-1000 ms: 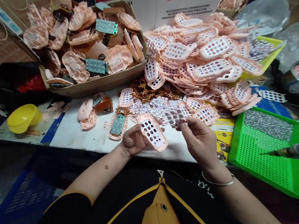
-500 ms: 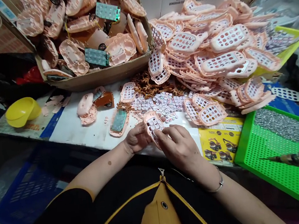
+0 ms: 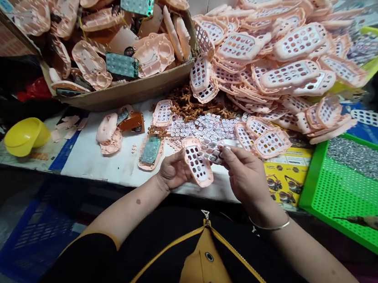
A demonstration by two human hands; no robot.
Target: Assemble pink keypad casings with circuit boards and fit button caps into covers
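Note:
My left hand (image 3: 175,170) is closed around the edge of a pink plastic casing (image 3: 197,163), whose white panel has rows of dark holes. It is tilted above the table's front edge. Just right of the casing, my right hand (image 3: 245,169) pinches a small cluster of printed keys (image 3: 214,152) between thumb and fingers; how its pieces join is unclear. Behind both hands lies a spread of loose white printed keys (image 3: 204,128). To the left, a pink shell with a green circuit board (image 3: 151,149) rests on the white tabletop.
A large heap of pink casings (image 3: 280,75) stands at the right back. At the back left is a carton (image 3: 128,93) of shells and boards. A green basket (image 3: 352,213) with screws and a screwdriver (image 3: 374,222) are at right, a yellow bowl (image 3: 25,138) at left.
My right hand has moved off the casing to the right and now holds the cluster of keys. White pieces showed in the casing's holes before; more holes look dark now.

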